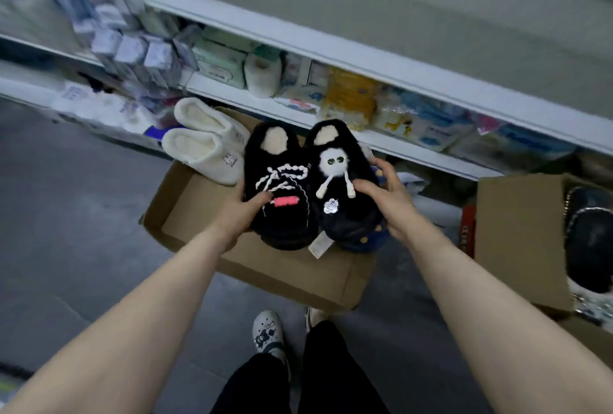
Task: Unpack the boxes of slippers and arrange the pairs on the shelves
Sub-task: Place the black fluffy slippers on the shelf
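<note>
I hold a pair of black fluffy slippers side by side above an open cardboard box (185, 211) on the floor. My left hand (240, 211) grips the left black slipper (278, 188), which has white laces and a pink tag. My right hand (388, 194) grips the right black slipper (345, 188), which has a white pom-pom figure. A pair of cream slippers (205, 141) lies at the box's far left corner. A navy slipper (371, 237) shows beneath the right black one.
White shelves (365, 61) run across the back, the lower one packed with tissue packs and other goods. A second cardboard box (517, 234) with dark slippers stands at the right. Grey floor lies to the left. My feet are below the box.
</note>
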Available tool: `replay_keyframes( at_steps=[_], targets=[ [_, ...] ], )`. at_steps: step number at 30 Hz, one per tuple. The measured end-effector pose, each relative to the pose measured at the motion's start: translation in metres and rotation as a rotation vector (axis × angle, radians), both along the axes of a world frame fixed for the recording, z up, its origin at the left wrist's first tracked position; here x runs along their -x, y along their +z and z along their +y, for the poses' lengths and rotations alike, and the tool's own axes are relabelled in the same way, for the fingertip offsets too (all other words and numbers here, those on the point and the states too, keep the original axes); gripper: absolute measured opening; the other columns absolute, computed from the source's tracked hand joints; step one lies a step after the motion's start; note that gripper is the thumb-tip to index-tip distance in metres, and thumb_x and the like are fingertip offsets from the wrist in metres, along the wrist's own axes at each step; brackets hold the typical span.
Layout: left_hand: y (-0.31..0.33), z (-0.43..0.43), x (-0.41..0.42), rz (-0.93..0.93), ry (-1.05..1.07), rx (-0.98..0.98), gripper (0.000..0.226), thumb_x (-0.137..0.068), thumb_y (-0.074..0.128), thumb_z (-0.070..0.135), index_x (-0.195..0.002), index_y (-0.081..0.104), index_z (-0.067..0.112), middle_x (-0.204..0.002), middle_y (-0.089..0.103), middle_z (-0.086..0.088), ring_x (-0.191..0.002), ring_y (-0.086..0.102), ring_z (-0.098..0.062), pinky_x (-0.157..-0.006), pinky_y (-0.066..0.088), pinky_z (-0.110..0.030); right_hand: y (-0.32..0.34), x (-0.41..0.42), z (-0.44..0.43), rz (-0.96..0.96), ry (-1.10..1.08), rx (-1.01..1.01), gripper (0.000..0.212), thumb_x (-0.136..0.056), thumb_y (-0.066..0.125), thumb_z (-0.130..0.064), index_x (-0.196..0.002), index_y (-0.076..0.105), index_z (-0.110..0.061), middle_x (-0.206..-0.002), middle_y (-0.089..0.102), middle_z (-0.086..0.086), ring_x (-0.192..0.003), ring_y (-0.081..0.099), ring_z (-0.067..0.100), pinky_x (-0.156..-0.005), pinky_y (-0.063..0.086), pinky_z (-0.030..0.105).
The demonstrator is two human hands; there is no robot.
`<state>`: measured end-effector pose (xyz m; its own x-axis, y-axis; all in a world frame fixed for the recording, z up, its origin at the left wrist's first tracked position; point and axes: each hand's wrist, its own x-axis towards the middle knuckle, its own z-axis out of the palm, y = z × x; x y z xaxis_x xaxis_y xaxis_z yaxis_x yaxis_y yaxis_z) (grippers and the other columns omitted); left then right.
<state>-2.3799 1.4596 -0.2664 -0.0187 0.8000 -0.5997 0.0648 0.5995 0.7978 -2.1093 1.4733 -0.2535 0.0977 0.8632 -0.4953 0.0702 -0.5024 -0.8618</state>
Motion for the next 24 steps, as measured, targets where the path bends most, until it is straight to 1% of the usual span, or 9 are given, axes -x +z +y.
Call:
replay_keyframes(
  at_steps=[2, 4, 6, 8, 12, 14, 17, 21, 24],
  targets=[
    [0.024, 0.004, -0.013, 0.001, -0.06, -0.06, 0.038, -0.092, 0.061, 0.026, -0.125, 0.047, 0.038, -0.106, 0.063, 0.012, -0.089, 0.062, -0.01, -0.065, 0.055, -0.03, 0.027, -0.014, -0.013, -0.01, -0.054, -0.062, 0.044, -0.083, 0.076, -0.02, -0.112, 0.059, -0.049, -0.116, 0.067, 0.007, -0.101, 0.069, 0.029, -0.089, 0.057, 0.049],
    [0.041, 0.012, -0.026, -0.009, -0.085, -0.104, 0.037, -0.092, 0.061, 0.025, -0.125, 0.048, 0.034, -0.105, 0.064, 0.011, -0.086, 0.063, -0.01, -0.063, 0.055, -0.029, 0.047, -0.027, -0.021, -0.03, -0.106, -0.119, 0.044, -0.082, 0.076, -0.02, -0.112, 0.061, -0.048, -0.118, 0.067, 0.008, -0.102, 0.069, 0.028, -0.09, 0.057, 0.046],
    [0.066, 0.017, -0.049, -0.009, -0.131, -0.174, 0.034, -0.092, 0.061, 0.023, -0.122, 0.049, 0.034, -0.1, 0.064, 0.014, -0.08, 0.062, -0.007, -0.061, 0.055, -0.027, 0.074, -0.046, -0.032, -0.045, -0.18, -0.167, 0.045, -0.08, 0.077, -0.02, -0.112, 0.061, -0.048, -0.112, 0.07, 0.011, -0.094, 0.071, 0.026, -0.082, 0.06, 0.042],
    [0.089, 0.023, -0.073, -0.028, -0.188, -0.241, 0.035, -0.092, 0.062, 0.024, -0.122, 0.051, 0.037, -0.1, 0.065, 0.015, -0.078, 0.062, -0.008, -0.06, 0.054, -0.027, 0.1, -0.067, -0.044, -0.052, -0.255, -0.231, 0.047, -0.077, 0.078, -0.022, -0.112, 0.062, -0.049, -0.111, 0.071, 0.008, -0.089, 0.072, 0.022, -0.075, 0.059, 0.036],
    [0.129, 0.028, -0.123, -0.095, -0.289, -0.351, 0.037, -0.091, 0.062, 0.022, -0.124, 0.053, 0.034, -0.104, 0.068, 0.011, -0.084, 0.064, -0.012, -0.063, 0.053, -0.027, 0.144, -0.112, -0.069, -0.091, -0.326, -0.385, 0.047, -0.079, 0.076, -0.017, -0.114, 0.061, -0.045, -0.123, 0.065, 0.001, -0.108, 0.065, 0.02, -0.089, 0.057, 0.037],
    [0.147, 0.028, -0.148, -0.116, -0.316, -0.402, 0.04, -0.089, 0.064, 0.022, -0.126, 0.053, 0.033, -0.109, 0.068, 0.01, -0.088, 0.063, -0.012, -0.069, 0.052, -0.028, 0.163, -0.138, -0.079, -0.116, -0.36, -0.428, 0.048, -0.079, 0.075, -0.017, -0.115, 0.062, -0.045, -0.118, 0.067, 0.003, -0.107, 0.066, 0.024, -0.088, 0.058, 0.039],
    [0.171, 0.028, -0.188, -0.127, -0.341, -0.478, 0.047, -0.088, 0.066, 0.022, -0.132, 0.052, 0.029, -0.117, 0.065, 0.008, -0.097, 0.063, -0.012, -0.079, 0.054, -0.031, 0.19, -0.178, -0.092, -0.13, -0.399, -0.475, 0.048, -0.082, 0.074, -0.015, -0.12, 0.06, -0.042, -0.103, 0.069, 0.007, -0.098, 0.069, 0.026, -0.08, 0.059, 0.037],
    [0.205, 0.018, -0.247, -0.152, -0.385, -0.496, 0.054, -0.082, 0.07, 0.03, -0.132, 0.05, 0.028, -0.117, 0.065, 0.004, -0.086, 0.065, -0.015, -0.059, 0.055, -0.028, 0.218, -0.24, -0.11, -0.15, -0.409, -0.535, 0.049, -0.081, 0.074, -0.02, -0.12, 0.059, -0.045, -0.112, 0.068, 0.008, -0.1, 0.068, 0.027, -0.083, 0.06, 0.045],
    [0.228, 0.009, -0.297, -0.144, -0.412, -0.523, 0.058, -0.073, 0.068, 0.037, -0.128, 0.052, 0.031, -0.113, 0.065, 0.007, -0.086, 0.063, -0.017, -0.061, 0.053, -0.03, 0.238, -0.294, -0.123, -0.164, -0.418, -0.567, 0.046, -0.082, 0.073, -0.02, -0.118, 0.059, -0.047, -0.121, 0.064, 0.004, -0.105, 0.066, 0.026, -0.079, 0.06, 0.039]
  ],
)
